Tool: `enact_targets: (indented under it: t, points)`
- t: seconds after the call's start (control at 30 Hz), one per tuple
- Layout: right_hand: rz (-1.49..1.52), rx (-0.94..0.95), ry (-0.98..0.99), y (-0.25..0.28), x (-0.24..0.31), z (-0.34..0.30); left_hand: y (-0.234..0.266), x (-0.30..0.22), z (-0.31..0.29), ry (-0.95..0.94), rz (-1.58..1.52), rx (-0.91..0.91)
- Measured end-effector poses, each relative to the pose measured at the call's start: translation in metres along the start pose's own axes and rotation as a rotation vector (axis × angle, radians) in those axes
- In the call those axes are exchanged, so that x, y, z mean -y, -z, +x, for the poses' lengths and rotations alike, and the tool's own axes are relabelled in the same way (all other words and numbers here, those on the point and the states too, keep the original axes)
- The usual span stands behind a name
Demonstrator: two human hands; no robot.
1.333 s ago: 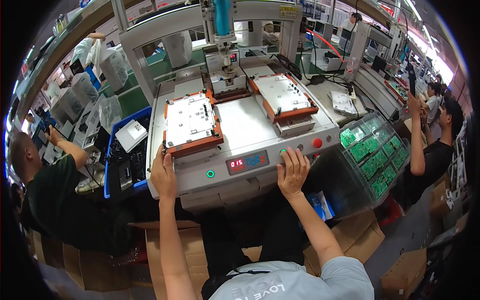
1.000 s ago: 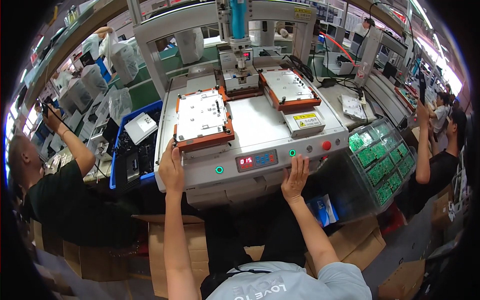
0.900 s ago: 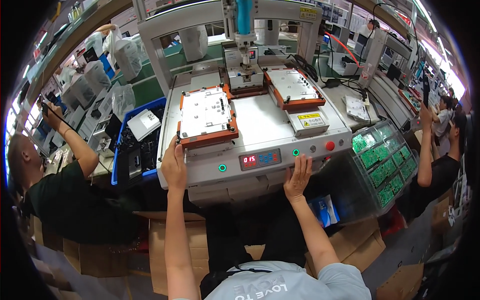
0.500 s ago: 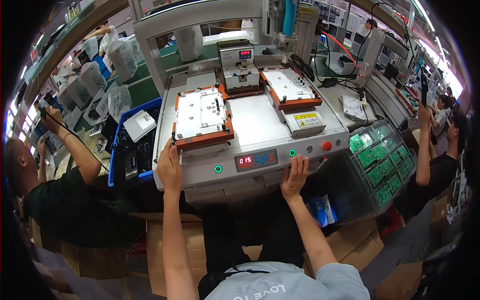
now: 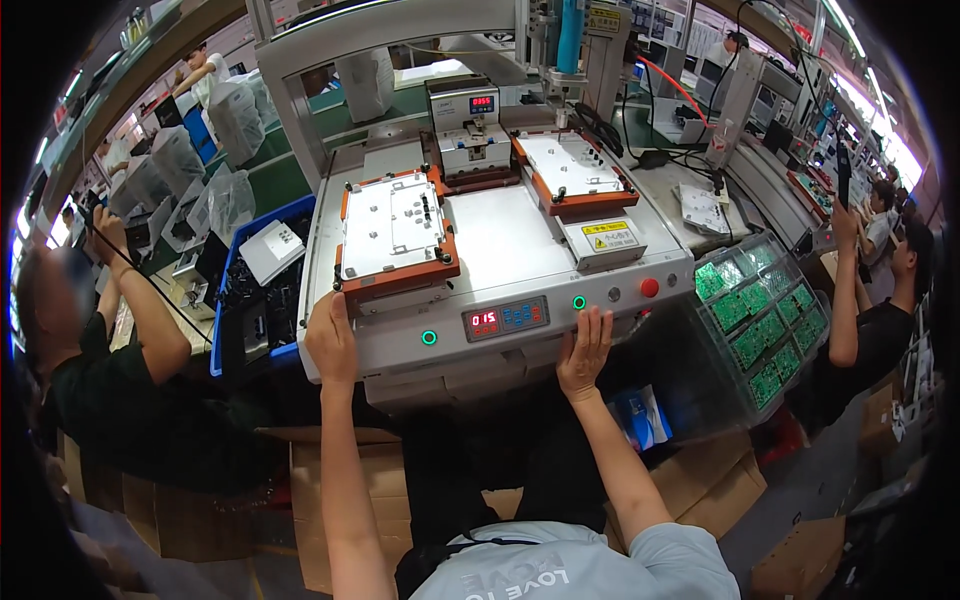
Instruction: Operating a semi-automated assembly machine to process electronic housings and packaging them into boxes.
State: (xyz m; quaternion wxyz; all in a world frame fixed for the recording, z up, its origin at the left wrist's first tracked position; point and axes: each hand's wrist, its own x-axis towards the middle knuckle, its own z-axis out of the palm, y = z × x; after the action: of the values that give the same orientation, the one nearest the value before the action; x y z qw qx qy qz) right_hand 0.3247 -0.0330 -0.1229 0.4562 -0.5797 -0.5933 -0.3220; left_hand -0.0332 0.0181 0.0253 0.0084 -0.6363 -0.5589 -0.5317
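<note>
My left hand lies with its fingers stretched along the front left corner of a white benchtop machine, holding no loose object. My right hand rests against the machine's front edge, fingers up and slightly apart, just below a green-lit round button. Another green-lit button and a control panel with a red display sit on the same front face. On the machine bed, a white plate lies in the left brown-red fixture, and another in the right fixture. A blue-bodied vertical tool head hangs behind the right fixture.
A small feeder unit stands between the fixtures. To the right are a red stop knob and a clear tray of green circuit boards. A blue bin with dark parts stands left. Co-workers sit on both sides.
The whole view has shifted slightly; both my hands keep their places on the machine. The feeder unit's red readout has changed. The left co-worker's arms and head have moved.
</note>
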Motion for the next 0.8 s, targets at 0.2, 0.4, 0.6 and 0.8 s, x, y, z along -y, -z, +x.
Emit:
enact_targets:
  t: [0.2, 0.4, 0.6, 0.8]
  points:
    - [-0.004, -0.003, 0.006, 0.0009, 0.0000, 0.0003, 0.0007, 0.0001, -0.0006, 0.034, -0.006, 0.020]
    - [-0.006, -0.004, 0.005, 0.0021, 0.0012, 0.0020, 0.0006, 0.0012, -0.0009, 0.040, 0.009, 0.032]
    - [0.005, 0.003, 0.034, 0.0032, 0.0013, 0.0034, -0.0003, 0.0024, -0.0009, 0.017, 0.003, 0.010]
    - [-0.008, -0.001, 0.002, 0.0012, 0.0003, 0.0007, 0.0007, 0.0008, -0.0010, 0.019, 0.009, 0.025]
